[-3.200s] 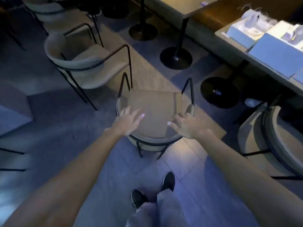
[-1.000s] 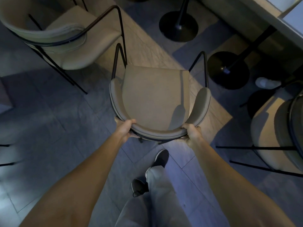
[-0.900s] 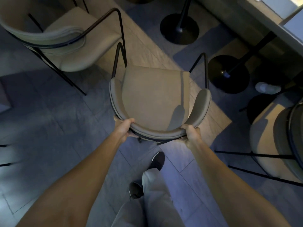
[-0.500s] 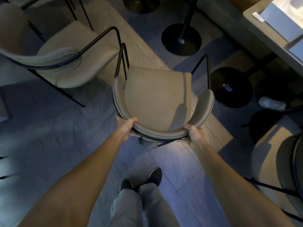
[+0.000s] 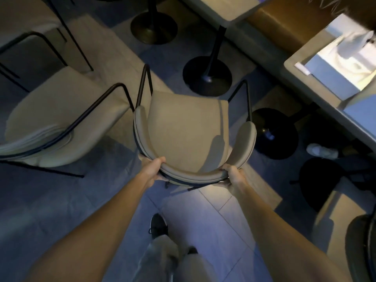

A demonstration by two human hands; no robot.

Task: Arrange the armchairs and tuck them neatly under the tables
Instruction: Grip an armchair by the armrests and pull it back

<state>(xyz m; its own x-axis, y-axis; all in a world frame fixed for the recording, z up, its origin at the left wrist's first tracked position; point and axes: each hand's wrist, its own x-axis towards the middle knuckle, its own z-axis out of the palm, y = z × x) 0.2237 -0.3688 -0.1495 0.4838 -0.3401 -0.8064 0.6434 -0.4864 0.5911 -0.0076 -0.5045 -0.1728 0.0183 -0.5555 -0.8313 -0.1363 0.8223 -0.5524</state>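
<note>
A beige armchair [image 5: 187, 129] with a black metal frame stands right in front of me, its seat facing away toward the tables. My left hand [image 5: 152, 167] grips the left side of its curved backrest and my right hand [image 5: 234, 176] grips the right side. A pedestal table [image 5: 227, 9] with a black round base [image 5: 207, 76] stands just beyond the chair's front. A second table [image 5: 317, 92] lies to the right, its dark base [image 5: 274, 133] next to the chair's right arm.
Another beige armchair [image 5: 61, 119] sits close on the left, its arm rail nearly touching the held chair. A third chair [image 5: 358, 251] is at the lower right. Blue and white boxes [image 5: 341, 64] lie on the right table. A person's white shoe [image 5: 322, 152] shows under it. A bench [image 5: 295, 23] runs behind.
Both hands went from resting on the backrest to gripping it. The chair has moved forward, closer to the black table base, and I have stepped after it.
</note>
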